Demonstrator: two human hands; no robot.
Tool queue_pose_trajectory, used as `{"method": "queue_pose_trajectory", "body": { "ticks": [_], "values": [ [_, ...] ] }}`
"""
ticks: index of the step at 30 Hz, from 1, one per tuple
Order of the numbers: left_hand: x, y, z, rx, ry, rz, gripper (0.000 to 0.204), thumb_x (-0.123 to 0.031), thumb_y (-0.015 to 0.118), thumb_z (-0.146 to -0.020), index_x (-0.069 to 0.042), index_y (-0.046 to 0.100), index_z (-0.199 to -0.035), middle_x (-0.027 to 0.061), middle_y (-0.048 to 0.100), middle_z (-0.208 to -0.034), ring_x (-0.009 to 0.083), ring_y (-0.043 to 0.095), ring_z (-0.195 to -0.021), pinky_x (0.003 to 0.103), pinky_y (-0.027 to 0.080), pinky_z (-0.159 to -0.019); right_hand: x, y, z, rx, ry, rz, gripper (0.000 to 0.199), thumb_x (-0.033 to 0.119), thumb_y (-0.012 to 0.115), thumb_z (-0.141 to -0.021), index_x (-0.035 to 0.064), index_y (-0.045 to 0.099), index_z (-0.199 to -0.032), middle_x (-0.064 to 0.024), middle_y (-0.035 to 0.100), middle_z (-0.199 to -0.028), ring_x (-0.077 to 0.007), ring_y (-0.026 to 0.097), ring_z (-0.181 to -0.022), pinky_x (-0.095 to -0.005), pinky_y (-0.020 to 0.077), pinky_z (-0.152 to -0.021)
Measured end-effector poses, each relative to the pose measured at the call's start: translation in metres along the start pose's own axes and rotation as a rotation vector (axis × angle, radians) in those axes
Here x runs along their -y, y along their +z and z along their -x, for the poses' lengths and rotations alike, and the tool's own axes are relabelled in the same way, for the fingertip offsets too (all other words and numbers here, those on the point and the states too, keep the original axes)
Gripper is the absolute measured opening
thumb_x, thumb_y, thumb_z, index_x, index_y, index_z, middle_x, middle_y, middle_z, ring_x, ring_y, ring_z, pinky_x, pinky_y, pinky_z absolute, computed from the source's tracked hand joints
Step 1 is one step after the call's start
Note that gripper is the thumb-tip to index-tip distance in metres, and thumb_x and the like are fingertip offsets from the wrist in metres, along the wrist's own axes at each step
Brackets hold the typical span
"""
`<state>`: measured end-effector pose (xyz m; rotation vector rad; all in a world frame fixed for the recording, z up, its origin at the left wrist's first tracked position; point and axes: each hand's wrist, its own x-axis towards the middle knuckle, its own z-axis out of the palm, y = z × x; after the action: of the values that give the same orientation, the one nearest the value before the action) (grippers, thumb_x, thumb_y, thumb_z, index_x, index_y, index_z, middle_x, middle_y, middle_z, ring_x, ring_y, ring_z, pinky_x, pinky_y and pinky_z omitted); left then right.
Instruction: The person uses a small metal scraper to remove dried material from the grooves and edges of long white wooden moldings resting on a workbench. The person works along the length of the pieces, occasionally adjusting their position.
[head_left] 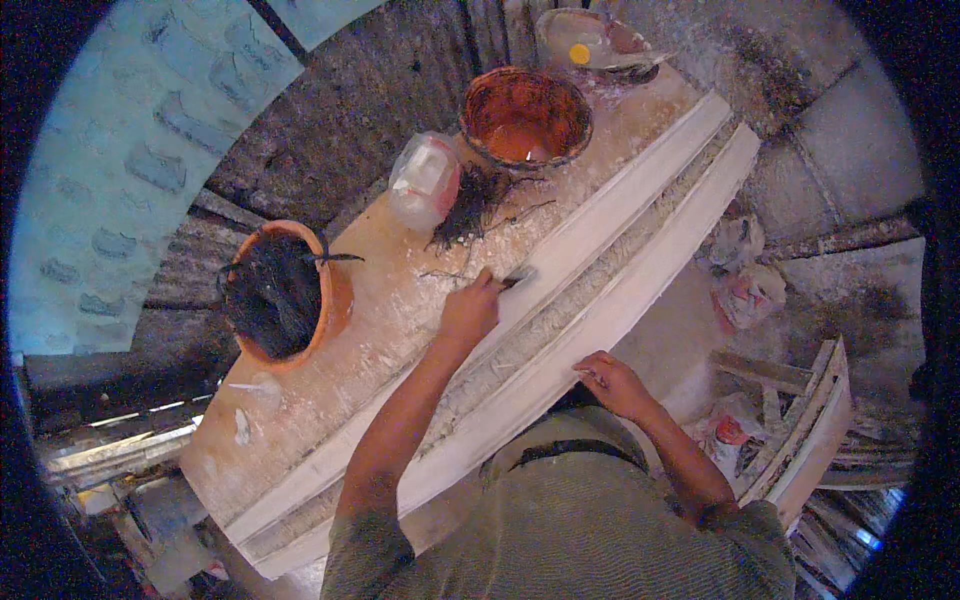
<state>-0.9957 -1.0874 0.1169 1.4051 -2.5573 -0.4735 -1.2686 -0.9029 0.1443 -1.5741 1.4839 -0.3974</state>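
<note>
Two pale strips lying within reach of both hands

Two pale strips (640,285) are lying side by side along the near part of the surface (385,300), a rough grey band (565,308) running between them. The left hand (472,308) is pinching a small, blurred tool (520,276) at the far strip, likely for control. Apart from it, the right hand (610,384) is resting at the near strip's edge, perhaps steadying; whether it is gripping, I cannot tell. Farther out, a clay pot (338,300) holding dark fibre (275,300), a plastic jug (425,185) and a red-brown bowl (500,100) are standing beyond the strips, presumably keeping close by.
</note>
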Motion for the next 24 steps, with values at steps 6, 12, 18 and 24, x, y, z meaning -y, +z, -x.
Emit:
{"method": "queue_pose_trajectory", "body": {
  "ticks": [6, 12, 18, 24],
  "values": [
    [0.008, 0.002, -0.009, 0.107, 0.021, 0.000, 0.027, -0.012, 0.060, -0.089, -0.011, 0.065, -0.115, 0.0136, 0.060, -0.124, 0.0357, 0.071, -0.074, 0.049, 0.059, -0.062, -0.005, -0.006, 0.002, 0.047, 0.044, 0.066, 0.027, 0.023, 0.061, -0.100, 0.0072, 0.071, -0.119, -0.0162, 0.066, -0.117, -0.0364, 0.064, -0.112, -0.0449, 0.0524, -0.100],
    [-0.012, 0.004, -0.036, 0.161, 0.006, 0.014, 0.022, -0.009, 0.060, -0.087, -0.006, 0.063, -0.108, 0.0150, 0.061, -0.121, 0.0374, 0.070, -0.072, 0.052, 0.058, -0.062, -0.027, -0.032, 0.013, -0.025, 0.113, 0.075, 0.034, 0.030, 0.057, -0.102, 0.0064, 0.070, -0.122, -0.0168, 0.066, -0.123, -0.0372, 0.063, -0.116, -0.0467, 0.0494, -0.104],
    [-0.066, 0.023, -0.130, 0.018, 0.033, -0.014, 0.021, -0.008, 0.062, -0.083, -0.004, 0.065, -0.103, 0.0114, 0.063, -0.112, 0.0365, 0.071, -0.075, 0.050, 0.058, -0.065, -0.054, -0.061, -0.005, -0.047, -0.050, 0.109, 0.023, 0.018, 0.062, -0.099, 0.0098, 0.070, -0.119, -0.0145, 0.066, -0.117, -0.0340, 0.066, -0.104, -0.0423, 0.0544, -0.093],
    [-0.076, 0.025, -0.118, 0.082, -0.055, -0.010, 0.026, -0.006, 0.059, -0.083, -0.009, 0.068, -0.108, 0.0092, 0.064, -0.110, 0.0349, 0.071, -0.072, 0.049, 0.058, -0.064, -0.100, -0.130, -0.031, -0.152, -0.063, -0.013, 0.030, 0.018, 0.064, -0.098, 0.0070, 0.066, -0.125, -0.0160, 0.063, -0.126, -0.0353, 0.059, -0.119, -0.0438, 0.0474, -0.105]
  ]
}}
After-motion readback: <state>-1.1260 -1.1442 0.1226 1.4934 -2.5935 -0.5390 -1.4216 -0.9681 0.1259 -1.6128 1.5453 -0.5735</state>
